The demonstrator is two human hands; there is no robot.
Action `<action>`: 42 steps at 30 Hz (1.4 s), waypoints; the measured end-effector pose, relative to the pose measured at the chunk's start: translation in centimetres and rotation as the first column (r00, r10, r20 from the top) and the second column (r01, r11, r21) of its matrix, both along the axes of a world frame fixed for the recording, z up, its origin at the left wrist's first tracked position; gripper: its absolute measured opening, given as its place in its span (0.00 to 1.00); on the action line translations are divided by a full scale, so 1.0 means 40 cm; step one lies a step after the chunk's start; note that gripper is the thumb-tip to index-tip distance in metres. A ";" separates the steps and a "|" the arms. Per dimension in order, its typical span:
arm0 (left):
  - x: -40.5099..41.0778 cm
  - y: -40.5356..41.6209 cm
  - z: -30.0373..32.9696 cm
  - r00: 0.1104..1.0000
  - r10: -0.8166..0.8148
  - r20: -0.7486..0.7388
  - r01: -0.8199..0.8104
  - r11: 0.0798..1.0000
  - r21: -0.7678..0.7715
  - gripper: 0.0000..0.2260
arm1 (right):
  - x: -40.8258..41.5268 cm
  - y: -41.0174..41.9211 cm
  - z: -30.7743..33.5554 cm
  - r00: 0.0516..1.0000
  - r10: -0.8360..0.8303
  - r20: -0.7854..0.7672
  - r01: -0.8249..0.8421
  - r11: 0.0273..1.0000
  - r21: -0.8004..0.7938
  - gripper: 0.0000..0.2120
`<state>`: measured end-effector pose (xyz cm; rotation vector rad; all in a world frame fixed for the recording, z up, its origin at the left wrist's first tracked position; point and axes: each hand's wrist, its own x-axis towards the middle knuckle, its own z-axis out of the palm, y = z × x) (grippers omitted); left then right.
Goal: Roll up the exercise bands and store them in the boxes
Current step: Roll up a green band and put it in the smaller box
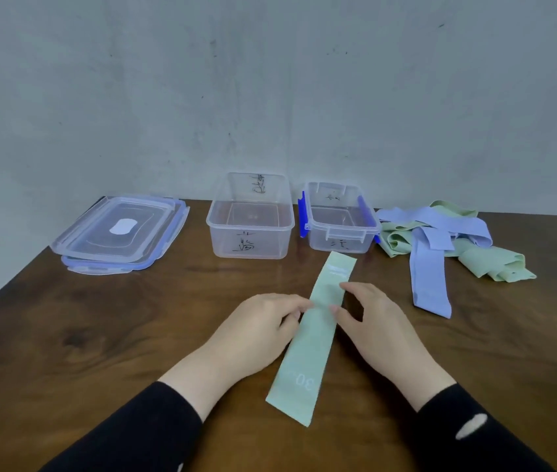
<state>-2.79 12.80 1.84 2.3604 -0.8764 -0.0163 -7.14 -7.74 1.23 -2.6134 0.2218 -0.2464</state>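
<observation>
A pale green exercise band [307, 356] lies flat on the brown table, running from near me up toward the boxes, with "30" printed at its near end. My left hand [256, 332] rests at its left edge and my right hand [376, 321] at its right edge, fingertips touching the band around its middle. Two open clear boxes stand behind it: a larger one [217, 229] and a smaller one with blue clips [369, 233]. A loose heap of lilac bands [430, 267] and green bands [488, 264] lies to the right.
Two clear lids with blue-tinted rims [117, 233] are stacked at the back left. A grey wall [270, 97] rises right behind the table. The table's left edge [4, 291] slants toward me. Dark sleeves cover both my forearms.
</observation>
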 end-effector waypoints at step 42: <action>-0.047 -0.025 0.029 0.998 0.057 -0.001 -0.057 0.997 -0.050 0.01 | -0.155 -0.052 0.059 0.837 0.547 0.034 -0.540 0.814 0.213 0.03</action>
